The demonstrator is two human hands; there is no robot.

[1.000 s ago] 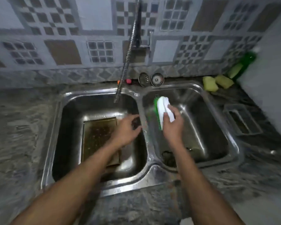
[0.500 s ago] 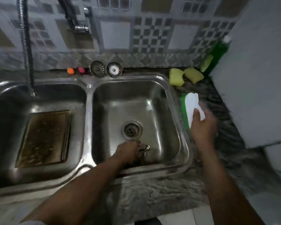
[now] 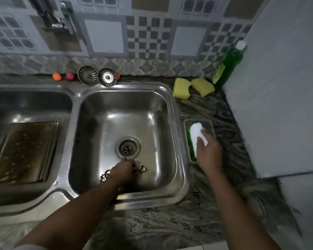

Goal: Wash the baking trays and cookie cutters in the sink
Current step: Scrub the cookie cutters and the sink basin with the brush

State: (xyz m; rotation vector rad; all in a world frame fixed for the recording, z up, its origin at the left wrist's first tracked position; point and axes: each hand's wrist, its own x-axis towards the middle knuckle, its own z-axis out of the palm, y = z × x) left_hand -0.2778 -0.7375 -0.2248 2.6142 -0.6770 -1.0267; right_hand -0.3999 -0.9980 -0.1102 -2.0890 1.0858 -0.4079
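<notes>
I have a single view, from the camera on the person's head, looking forward and steeply down over the right basin (image 3: 126, 109) of the double sink (image 3: 73, 98) and the marbled counter (image 3: 170, 228) around it. It sits close: the left forearm (image 3: 76, 212) and right forearm (image 3: 230, 204) run in from the bottom edge, and the wide lens reaches the tiled wall (image 3: 105, 38) at the top.

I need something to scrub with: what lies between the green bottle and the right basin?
Two yellow sponges lie side by side on the counter between the green bottle and the right basin, in the head view.
</notes>
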